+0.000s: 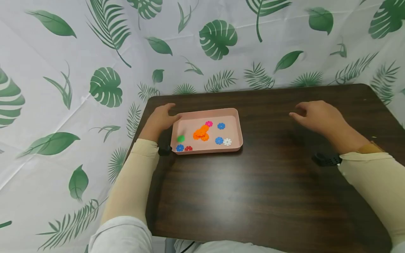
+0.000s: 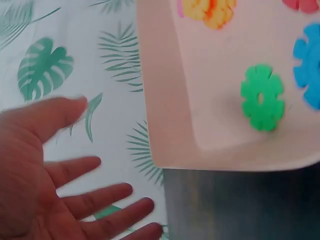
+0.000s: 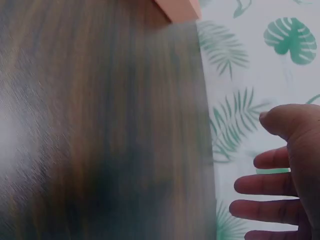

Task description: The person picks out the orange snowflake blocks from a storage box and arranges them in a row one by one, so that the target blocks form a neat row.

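Note:
A shallow pink tray lies on the left half of the table. Inside it are flower-shaped notched discs: a pile of orange discs, a green disc, two blue discs to the right, such as the blue disc, a white disc, a red disc and a pink disc. My left hand is at the tray's left end, fingers spread and holding nothing. My right hand hovers over the table's right side, well apart from the tray, its fingers loosely extended with nothing in them.
The dark wood-grain table reaches back to a white cloth printed with green leaves, which also hangs along the left side. A black wrist strap sits on the right wrist.

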Motion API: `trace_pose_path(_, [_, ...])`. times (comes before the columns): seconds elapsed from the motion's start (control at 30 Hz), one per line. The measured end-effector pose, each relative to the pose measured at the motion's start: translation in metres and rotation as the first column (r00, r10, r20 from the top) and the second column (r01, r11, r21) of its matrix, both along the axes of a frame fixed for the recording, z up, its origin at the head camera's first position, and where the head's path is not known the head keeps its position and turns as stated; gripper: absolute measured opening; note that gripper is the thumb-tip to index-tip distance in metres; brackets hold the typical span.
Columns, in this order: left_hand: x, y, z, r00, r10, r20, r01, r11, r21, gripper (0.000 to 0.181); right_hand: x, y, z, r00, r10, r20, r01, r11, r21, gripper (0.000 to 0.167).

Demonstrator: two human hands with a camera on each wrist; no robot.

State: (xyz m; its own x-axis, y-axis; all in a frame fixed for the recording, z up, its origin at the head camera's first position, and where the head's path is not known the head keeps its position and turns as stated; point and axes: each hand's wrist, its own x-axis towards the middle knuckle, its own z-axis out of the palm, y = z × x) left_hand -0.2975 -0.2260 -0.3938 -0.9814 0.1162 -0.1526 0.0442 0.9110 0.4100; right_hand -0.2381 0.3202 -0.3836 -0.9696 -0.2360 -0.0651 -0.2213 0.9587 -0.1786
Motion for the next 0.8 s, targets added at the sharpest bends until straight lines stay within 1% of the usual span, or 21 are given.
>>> trace_pose_path(0.07, [0.003, -0.006, -0.005, 0.997, 0.064, 0.033, -0.066, 0.995, 0.074, 0.073, 0.004, -0.003, -0.002, 1.000, -0.002, -0.012, 0.002, 0.999, -0.042, 0.073])
trace_pose_path(0.13, [0.006, -0.011, -0.012, 0.988, 0.122, 0.098, -0.137, 0.977, 0.162, 0.071, 0.008, -0.007, -0.003, 1.000, -0.010, -0.019, 0.008, 0.996, -0.090, 0.069])
trace_pose_path(0.2, [0.009, -0.014, -0.020, 0.973, 0.158, 0.170, -0.197, 0.948, 0.248, 0.068, 0.012, -0.011, -0.005, 0.999, -0.015, -0.029, 0.010, 0.990, -0.141, 0.066])
trace_pose_path(0.27, [0.012, -0.015, -0.028, 0.956, 0.175, 0.237, -0.248, 0.912, 0.327, 0.064, 0.016, -0.015, -0.006, 0.999, -0.020, -0.039, 0.012, 0.981, -0.195, 0.064])
trace_pose_path(0.3, [0.013, -0.015, -0.032, 0.949, 0.178, 0.261, -0.267, 0.894, 0.361, 0.062, 0.017, -0.017, -0.007, 0.999, -0.025, -0.043, 0.015, 0.974, -0.225, 0.061])
trace_pose_path(0.33, [0.014, -0.014, -0.035, 0.945, 0.179, 0.273, -0.278, 0.880, 0.385, 0.060, 0.019, -0.020, -0.008, 0.998, -0.030, -0.047, 0.017, 0.967, -0.255, 0.058])
trace_pose_path(0.4, [0.016, -0.012, -0.039, 0.942, 0.191, 0.274, -0.293, 0.868, 0.402, 0.054, 0.022, -0.025, -0.011, 0.998, -0.035, -0.053, 0.017, 0.948, -0.317, 0.054])
trace_pose_path(0.5, [0.018, -0.007, -0.041, 0.941, 0.213, 0.262, -0.307, 0.863, 0.401, 0.048, 0.024, -0.033, -0.015, 0.998, -0.043, -0.051, 0.019, 0.913, -0.408, 0.049])
trace_pose_path(0.57, [0.019, -0.004, -0.042, 0.940, 0.229, 0.253, -0.317, 0.862, 0.396, 0.046, 0.023, -0.040, -0.016, 0.998, -0.039, -0.055, 0.010, 0.895, -0.445, 0.047])
trace_pose_path(0.67, [0.019, 0.000, -0.044, 0.937, 0.251, 0.242, -0.332, 0.853, 0.404, 0.046, 0.018, -0.052, -0.017, 0.998, -0.026, -0.050, -0.001, 0.876, -0.482, 0.045])
trace_pose_path(0.8, [0.022, 0.002, -0.048, 0.940, 0.274, 0.204, -0.336, 0.847, 0.411, 0.045, 0.009, -0.073, -0.020, 0.998, 0.009, -0.056, -0.036, 0.861, -0.508, 0.043])
